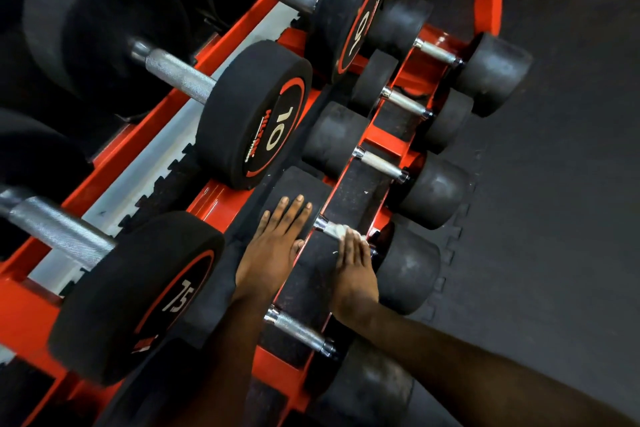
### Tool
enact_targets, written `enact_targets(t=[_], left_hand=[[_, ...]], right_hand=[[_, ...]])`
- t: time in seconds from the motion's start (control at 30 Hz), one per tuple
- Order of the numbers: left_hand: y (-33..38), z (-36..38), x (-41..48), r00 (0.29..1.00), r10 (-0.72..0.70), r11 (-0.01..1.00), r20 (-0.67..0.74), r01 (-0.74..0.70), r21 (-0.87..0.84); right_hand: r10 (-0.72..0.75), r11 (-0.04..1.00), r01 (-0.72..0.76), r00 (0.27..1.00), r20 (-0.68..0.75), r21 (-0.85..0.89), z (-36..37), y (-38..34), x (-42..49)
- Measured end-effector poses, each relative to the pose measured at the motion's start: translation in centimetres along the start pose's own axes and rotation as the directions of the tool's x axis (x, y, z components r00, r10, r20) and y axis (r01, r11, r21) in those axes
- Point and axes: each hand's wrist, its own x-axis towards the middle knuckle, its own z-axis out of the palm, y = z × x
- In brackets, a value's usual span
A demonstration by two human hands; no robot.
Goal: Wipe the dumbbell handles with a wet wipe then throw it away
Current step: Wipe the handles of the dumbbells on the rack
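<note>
So this is the lower tier of a red rack [214,199], with a row of small black dumbbells lying side by side, handles all running the same way. The one getting cleaned is the dumbbell [412,270] second from the near end.

The left hand [277,246] lies flat on that dumbbell's inner head, fingers straight and together, palm down, not gripping anything, just resting on the rubber. The right hand [356,267] is over the handle [325,225], fingers curled down onto it with the wet wipe [341,229] bunched underneath. You only see a bit of white poking out past the fingertips, plus the chrome collar and a short stretch of bare handle next to it. So the wipe sits right on the handle, pinned between fingers and metal, between the two heads.

The neighbour handle [299,331] on the near side is bare knurled steel, and so is the far neighbour [379,163].

Up on the higher tier are bigger dumbbells with red rings on the end caps, one marked 10 [256,114] and one that looks like 7.5 [138,295].

The floor [554,218] off to the right is dark rubber matting with puzzle-style edges.
</note>
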Motion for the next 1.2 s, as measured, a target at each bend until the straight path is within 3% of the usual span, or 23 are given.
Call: enact_targets(t=[0.27,0.4,0.47,0.63,0.73,0.83,0.93,1.03,1.1,1.2], left_hand=[[-0.1,0.2,0.1,1.0,0.008,1.0,-0.016,-0.008,0.013],[0.0,0.2,0.0,1.0,0.003,0.999,-0.01,-0.003,0.033],[0.0,0.1,-0.1,1.0,0.004,0.999,-0.012,-0.003,0.046],[0.0,0.3,-0.1,1.0,0.002,0.998,0.0,-0.002,0.063],[-0.1,0.2,0.0,1.0,0.004,0.998,0.003,-0.004,0.064],[-0.1,0.3,0.0,1.0,-0.003,0.997,0.007,0.003,0.072],[0.0,0.3,0.0,1.0,0.005,0.997,0.003,-0.006,0.082],[0.0,0.2,0.0,1.0,-0.001,0.996,0.004,0.001,0.085],[0.0,0.3,0.0,1.0,-0.003,0.996,-0.002,0.003,0.09],[0.0,0.3,0.0,1.0,-0.003,0.996,0.007,0.003,0.084]], right_hand=[[0.182,0.983,-0.181,0.975,0.125,-0.017,-1.5,0.3,2.4],[0.052,0.997,-0.062,0.98,0.195,0.049,-5.0,3.7,4.0],[-0.003,0.999,0.013,0.973,0.23,-0.04,-5.4,4.5,3.8],[0.027,0.959,0.042,0.971,0.238,-0.281,-3.6,2.6,0.6],[0.055,0.986,-0.013,0.966,0.251,-0.165,-4.0,2.5,1.1],[0.006,0.992,-0.04,0.963,0.269,0.121,-5.7,4.7,3.9],[-0.077,0.945,-0.09,0.873,0.481,0.316,-8.0,6.2,6.3],[-0.128,0.857,-0.198,0.813,0.569,0.476,-7.9,6.3,8.7],[-0.157,0.757,-0.259,0.819,0.552,0.6,-7.7,5.3,9.8],[-0.165,0.788,-0.149,0.884,0.438,0.597,-8.1,3.9,10.5]])
